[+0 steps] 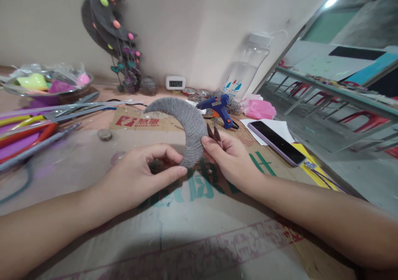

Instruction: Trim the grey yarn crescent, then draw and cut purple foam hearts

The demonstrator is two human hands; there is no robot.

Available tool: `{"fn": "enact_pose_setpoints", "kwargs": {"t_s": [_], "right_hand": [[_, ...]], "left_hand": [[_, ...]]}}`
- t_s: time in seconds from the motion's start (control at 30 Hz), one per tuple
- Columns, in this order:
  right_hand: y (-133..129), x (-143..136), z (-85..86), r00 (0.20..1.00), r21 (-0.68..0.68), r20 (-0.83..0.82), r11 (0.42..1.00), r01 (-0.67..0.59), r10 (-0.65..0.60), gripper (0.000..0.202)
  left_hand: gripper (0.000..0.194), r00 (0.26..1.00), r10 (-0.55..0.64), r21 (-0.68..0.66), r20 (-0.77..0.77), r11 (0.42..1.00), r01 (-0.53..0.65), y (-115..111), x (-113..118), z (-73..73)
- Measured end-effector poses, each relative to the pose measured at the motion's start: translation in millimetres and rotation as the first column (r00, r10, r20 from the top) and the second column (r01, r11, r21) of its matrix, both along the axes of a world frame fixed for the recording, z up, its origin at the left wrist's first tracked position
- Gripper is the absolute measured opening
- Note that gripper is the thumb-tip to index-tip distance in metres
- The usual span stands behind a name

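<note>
A crescent moon shape (189, 124) wound in grey yarn is held up over the cardboard-covered table. My left hand (139, 172) pinches its lower end between thumb and fingers. At the crescent's outer right edge is my right hand (231, 155), thumb pressed against the yarn. Two dark pointed blades, like those of small thread snips (214, 135), stick up from the right hand's curled fingers; their handles are hidden. Just behind the crescent lies a blue hot glue gun (219, 108).
A purple-edged phone (276, 143) lies at the right on white paper. Behind stand a water bottle (244, 70), a small digital clock (175, 82) and a decorated dark crescent (107, 23). At the left are a metal bowl (46, 93) and several tools, including red-handled pliers (34, 141).
</note>
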State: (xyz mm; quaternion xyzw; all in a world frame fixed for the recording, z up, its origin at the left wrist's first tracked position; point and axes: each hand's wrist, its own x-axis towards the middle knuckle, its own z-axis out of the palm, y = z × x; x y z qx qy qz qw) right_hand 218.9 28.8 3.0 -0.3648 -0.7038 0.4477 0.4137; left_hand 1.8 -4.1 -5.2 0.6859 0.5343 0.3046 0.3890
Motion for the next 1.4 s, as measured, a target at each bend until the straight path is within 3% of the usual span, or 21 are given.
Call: {"fn": "enact_pose_setpoints", "kwargs": {"t_s": [0.4, 0.63, 1.4], "right_hand": [[2.4, -0.1, 0.2, 0.998, -0.151, 0.048, 0.988, -0.023, 0.031, 0.042], [2.5, 0.6, -0.8, 0.997, -0.147, 0.071, 0.989, 0.005, 0.006, 0.043], [5.0, 0.7, -2.7, 0.997, -0.181, 0.071, 0.983, -0.005, 0.018, 0.045]], "left_hand": [[0.029, 0.997, -0.031, 0.039, 0.068, 0.999, 0.029, -0.5, -1.5, -1.1], [0.033, 0.997, -0.036, -0.06, 0.068, 0.997, 0.04, -0.2, -1.4, -1.5], [0.024, 0.994, -0.033, -0.011, 0.106, 0.999, 0.034, 2.2, 1.2, -0.6]]}}
